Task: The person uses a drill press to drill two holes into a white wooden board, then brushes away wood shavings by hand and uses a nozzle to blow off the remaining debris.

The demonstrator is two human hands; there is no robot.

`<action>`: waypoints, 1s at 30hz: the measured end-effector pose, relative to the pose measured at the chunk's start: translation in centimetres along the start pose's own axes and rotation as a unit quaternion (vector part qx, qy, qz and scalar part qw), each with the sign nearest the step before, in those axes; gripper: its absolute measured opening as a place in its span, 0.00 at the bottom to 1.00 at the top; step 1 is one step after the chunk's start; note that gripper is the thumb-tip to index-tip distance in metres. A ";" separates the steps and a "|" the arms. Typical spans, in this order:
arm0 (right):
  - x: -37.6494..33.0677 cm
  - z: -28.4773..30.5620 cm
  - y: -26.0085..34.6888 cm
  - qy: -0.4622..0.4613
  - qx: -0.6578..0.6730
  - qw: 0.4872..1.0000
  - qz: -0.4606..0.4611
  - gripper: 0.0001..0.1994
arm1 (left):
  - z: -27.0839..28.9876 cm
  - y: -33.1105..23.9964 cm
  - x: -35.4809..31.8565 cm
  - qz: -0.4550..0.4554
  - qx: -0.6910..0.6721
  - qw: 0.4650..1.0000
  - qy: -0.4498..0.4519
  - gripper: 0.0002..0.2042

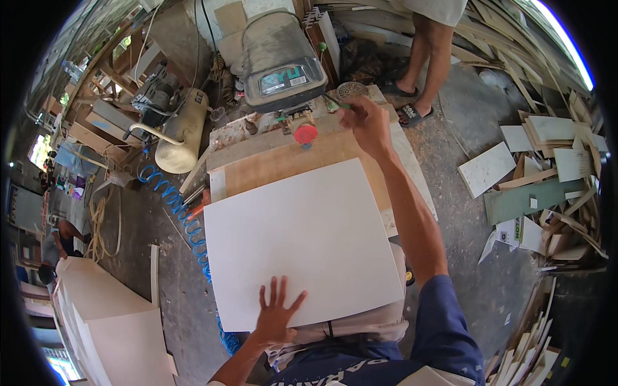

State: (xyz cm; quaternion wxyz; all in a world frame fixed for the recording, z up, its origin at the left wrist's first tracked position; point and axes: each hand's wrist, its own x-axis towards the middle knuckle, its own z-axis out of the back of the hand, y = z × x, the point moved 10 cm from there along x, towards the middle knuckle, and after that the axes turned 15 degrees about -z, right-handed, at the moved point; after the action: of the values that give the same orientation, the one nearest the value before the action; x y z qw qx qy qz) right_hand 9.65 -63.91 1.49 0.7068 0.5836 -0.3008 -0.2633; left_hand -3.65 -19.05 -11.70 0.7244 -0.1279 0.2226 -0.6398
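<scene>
A large white board [296, 244] lies across my lap and the near part of a low wooden bench [267, 167]. My left hand [277, 318] rests flat on the board's near edge, fingers spread, with nothing held. Beyond the board's far right corner, my right hand [367, 125] is closed around a slim dark stick-like tool [333, 100]; its exact kind does not show. That hand is above the bench's far right side, beside a dusty grey toolbox [283, 61]. A round red cap [305, 134] sits in front of the toolbox.
A tan air compressor [182, 135] stands at left, with a blue coiled hose [174, 199] on the floor. Another person's legs [428, 58] are at far right. Board offcuts [553, 174] pile up at right. Large pale panels [122, 328] stand at lower left, near another person [58, 244].
</scene>
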 end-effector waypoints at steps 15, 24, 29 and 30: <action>12.1 -2.2 8.9 -0.097 -0.199 0.960 0.173 0.09 | -1.0 -2.4 3.0 -0.071 0.018 0.991 0.116 0.55; 15.0 -2.8 6.8 -0.122 -0.186 0.965 0.141 0.09 | -1.8 -2.5 1.1 -0.051 0.085 0.988 0.121 0.48; 16.1 -3.5 6.1 -0.112 -0.188 0.972 0.091 0.09 | -2.8 -2.7 3.4 -0.103 0.119 0.987 0.013 0.45; 16.3 -3.5 6.0 -0.100 -0.187 0.973 0.094 0.08 | -2.5 -3.4 3.8 -0.123 0.154 0.980 -0.008 0.45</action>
State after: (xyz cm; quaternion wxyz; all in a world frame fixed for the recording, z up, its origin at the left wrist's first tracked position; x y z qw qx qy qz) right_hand 23.42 -72.26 8.83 0.7914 0.3810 -0.3687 -0.3044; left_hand -7.48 -23.00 -12.92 0.6527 -0.0459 0.0980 -0.7499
